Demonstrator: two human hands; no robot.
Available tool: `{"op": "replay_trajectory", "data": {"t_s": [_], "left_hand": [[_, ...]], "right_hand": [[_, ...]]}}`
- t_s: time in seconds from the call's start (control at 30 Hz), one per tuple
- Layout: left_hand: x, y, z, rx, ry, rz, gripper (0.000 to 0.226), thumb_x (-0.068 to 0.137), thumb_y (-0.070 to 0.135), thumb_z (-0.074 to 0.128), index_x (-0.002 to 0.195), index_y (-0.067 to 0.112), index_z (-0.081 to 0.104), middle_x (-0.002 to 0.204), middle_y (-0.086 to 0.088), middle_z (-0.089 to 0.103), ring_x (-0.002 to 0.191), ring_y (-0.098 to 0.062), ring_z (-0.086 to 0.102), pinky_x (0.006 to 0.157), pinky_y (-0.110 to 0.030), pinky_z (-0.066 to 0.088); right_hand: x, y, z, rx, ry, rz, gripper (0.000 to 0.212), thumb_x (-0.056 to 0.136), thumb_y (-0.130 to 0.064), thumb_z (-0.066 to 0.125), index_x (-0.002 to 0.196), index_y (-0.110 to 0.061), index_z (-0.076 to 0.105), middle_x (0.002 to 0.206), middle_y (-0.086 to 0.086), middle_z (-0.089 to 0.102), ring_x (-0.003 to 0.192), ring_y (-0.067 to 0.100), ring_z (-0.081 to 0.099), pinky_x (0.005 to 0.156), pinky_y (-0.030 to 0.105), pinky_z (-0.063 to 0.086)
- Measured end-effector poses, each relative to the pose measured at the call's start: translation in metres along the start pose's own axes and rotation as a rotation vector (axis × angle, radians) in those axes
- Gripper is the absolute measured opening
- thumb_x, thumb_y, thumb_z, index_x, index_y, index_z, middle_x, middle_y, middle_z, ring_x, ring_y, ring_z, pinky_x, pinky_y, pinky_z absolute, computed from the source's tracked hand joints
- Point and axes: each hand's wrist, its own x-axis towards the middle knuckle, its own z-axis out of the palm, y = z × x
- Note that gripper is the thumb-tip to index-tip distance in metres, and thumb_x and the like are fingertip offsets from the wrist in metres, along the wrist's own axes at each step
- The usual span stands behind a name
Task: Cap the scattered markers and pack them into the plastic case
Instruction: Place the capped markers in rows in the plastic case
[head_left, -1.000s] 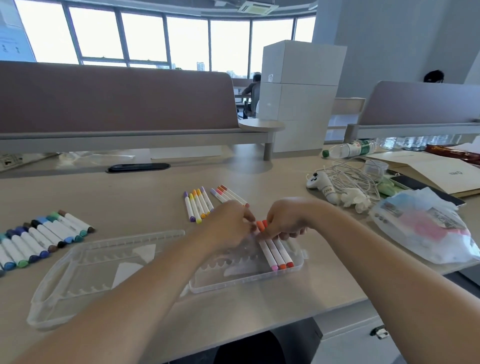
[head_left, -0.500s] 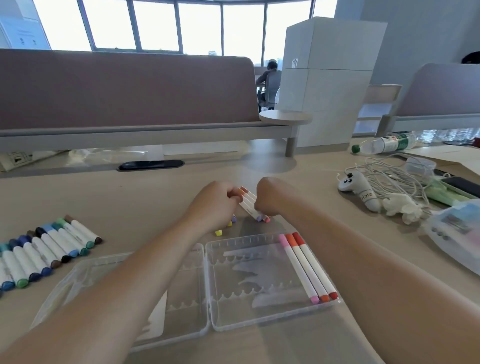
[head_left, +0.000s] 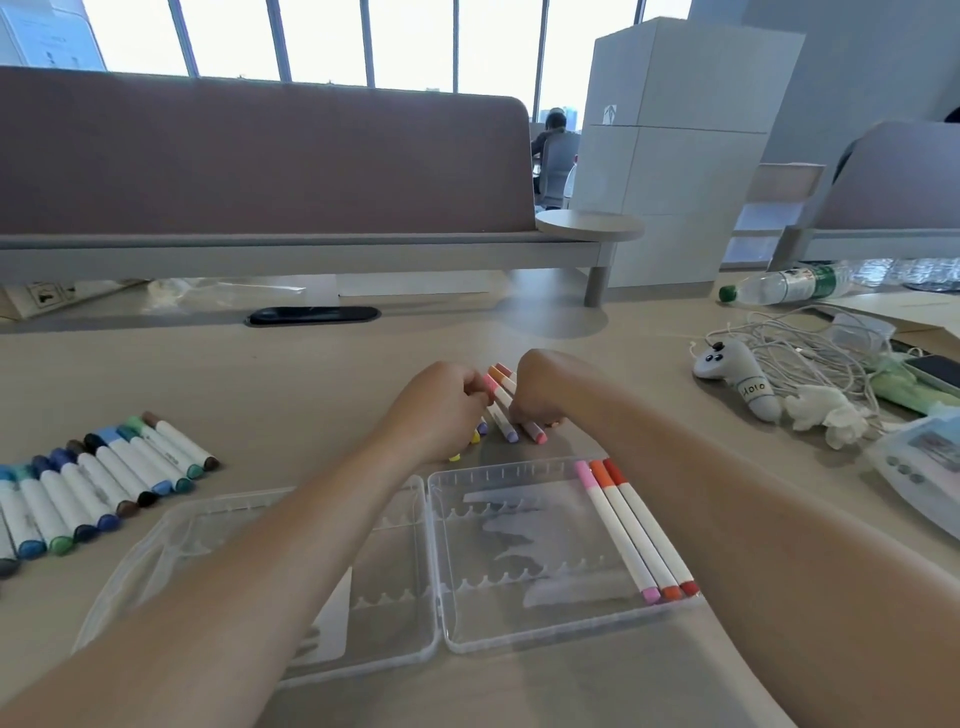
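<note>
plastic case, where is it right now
In the head view the plastic case lies open low centre on the desk, right of the blue-green marker row.

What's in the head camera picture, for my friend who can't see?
The left hand and right hand grip a bunch of thin markers beyond an open plastic case holding three markers. Thicker blue and green markers lie at left.

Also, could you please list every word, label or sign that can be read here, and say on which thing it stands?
"oio", roughly, plus one unclear letter: label on the white controller.
Up-arrow sign, no words: white cabinet.
Too blurred or too small to read: the green label on the water bottle, the wall notice, the print on the markers.
</note>
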Motion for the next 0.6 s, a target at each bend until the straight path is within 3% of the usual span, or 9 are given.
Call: {"op": "replay_trajectory", "data": {"t_s": [0.07, 0.27, 0.37, 0.47, 0.6], "left_hand": [[-0.003, 0.002, -0.002, 0.012, 0.005, 0.0, 0.024, 0.097, 0.017, 0.048, 0.082, 0.027, 0.065, 0.067, 0.004, 0.06, 0.058, -0.011, 0.053, 0.051, -0.024, 0.035], [-0.016, 0.02, -0.008, 0.004, 0.007, -0.024, 0.023, 0.098, 0.018, 0.049, 0.098, 0.013, 0.072, 0.071, 0.002, 0.063, 0.055, -0.004, 0.055, 0.051, -0.023, 0.038], [-0.027, 0.031, -0.006, 0.016, 0.009, -0.024, 0.023, 0.097, 0.018, 0.049, 0.096, 0.012, 0.072, 0.083, -0.004, 0.07, 0.077, -0.02, 0.064, 0.077, -0.033, 0.049], [-0.043, 0.041, 0.0, 0.064, -0.003, -0.013, 0.024, 0.094, 0.015, 0.048, 0.093, 0.007, 0.07, 0.07, 0.002, 0.068, 0.073, -0.018, 0.06, 0.101, -0.046, 0.04], [-0.07, 0.055, 0.012, 0.175, -0.092, 0.081, 0.024, 0.097, 0.019, 0.049, 0.094, 0.007, 0.07, 0.098, -0.01, 0.069, 0.096, -0.026, 0.06, 0.086, -0.031, 0.034]], "right_hand": [[-0.008, 0.006, -0.006, 0.05, 0.01, -0.009, 0.014, 0.081, -0.018, 0.069, 0.075, -0.007, 0.064, 0.066, 0.005, 0.058, 0.056, 0.019, 0.053, 0.057, 0.023, 0.045], [-0.056, 0.036, -0.039, 0.288, -0.017, -0.027, 0.027, 0.086, -0.015, 0.062, 0.061, -0.004, 0.06, 0.059, 0.01, 0.054, 0.049, 0.019, 0.044, 0.05, 0.023, 0.037], [-0.085, 0.049, -0.047, 0.305, -0.037, 0.0, 0.028, 0.085, -0.013, 0.058, 0.057, -0.007, 0.058, 0.051, 0.005, 0.048, 0.04, 0.015, 0.037, 0.045, 0.018, 0.03], [-0.115, 0.058, -0.044, 0.296, -0.066, 0.009, 0.024, 0.08, -0.013, 0.058, 0.056, -0.009, 0.057, 0.048, 0.006, 0.046, 0.038, 0.017, 0.034, 0.045, 0.017, 0.028], [-0.145, 0.064, -0.027, 0.315, -0.242, -0.029, 0.023, 0.079, -0.016, 0.058, 0.057, -0.011, 0.057, 0.053, 0.007, 0.043, 0.043, 0.018, 0.03, 0.045, 0.021, 0.023]]}}
